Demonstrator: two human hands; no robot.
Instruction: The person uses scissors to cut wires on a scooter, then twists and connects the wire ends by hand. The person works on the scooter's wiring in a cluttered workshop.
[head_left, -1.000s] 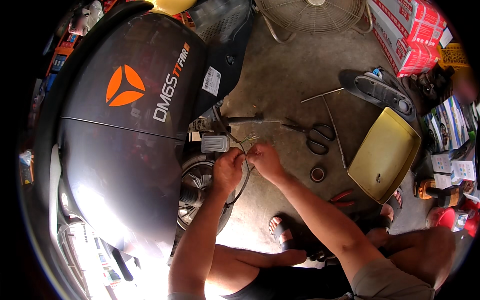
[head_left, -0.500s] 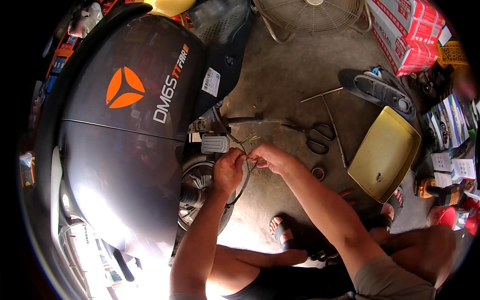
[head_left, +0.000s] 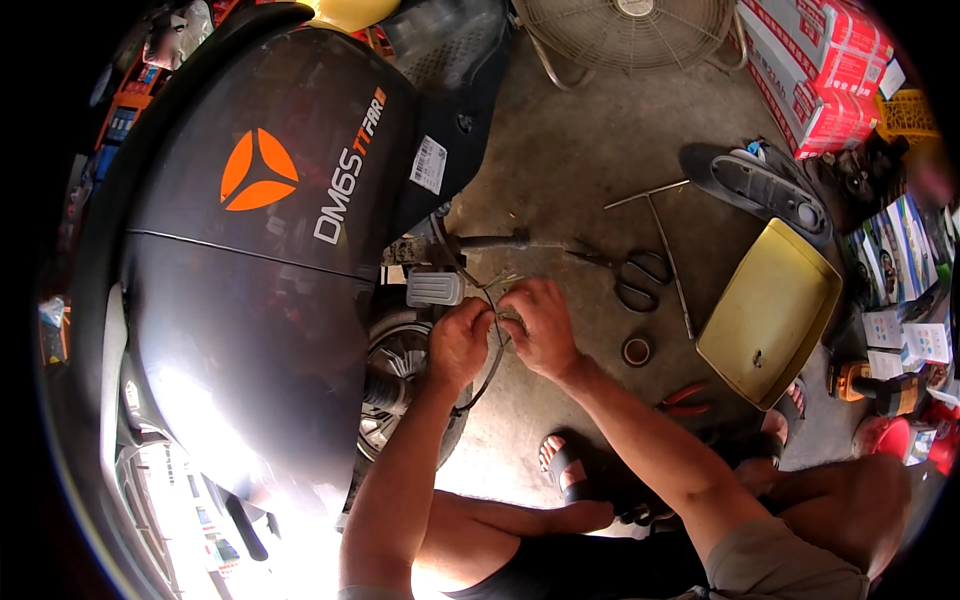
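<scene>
A dark, thin cable (head_left: 487,385) rises beside the wheel of a dark grey scooter (head_left: 250,330), with several loose fine wires (head_left: 506,278) fanning out near its upper part. My left hand (head_left: 460,343) pinches the cable from the left, fingers closed. From the right, my right hand (head_left: 541,328) grips it too, its fingertips pressed together almost against the left hand's. The exact spot between the fingertips is hidden. Just above my left hand is a grey ribbed pedal (head_left: 434,289).
On the concrete floor to the right lie scissors (head_left: 612,263), a T-handle wrench (head_left: 668,248), a tape roll (head_left: 636,362), red-handled pliers (head_left: 686,396) and a yellow tray (head_left: 775,290). A floor fan (head_left: 630,35) stands beyond, near red-and-white boxes (head_left: 840,60).
My right hand has turned over the cable, its back now facing up and its fingers curled in. My left hand stays nearly in place. The tape roll and pliers show more fully.
</scene>
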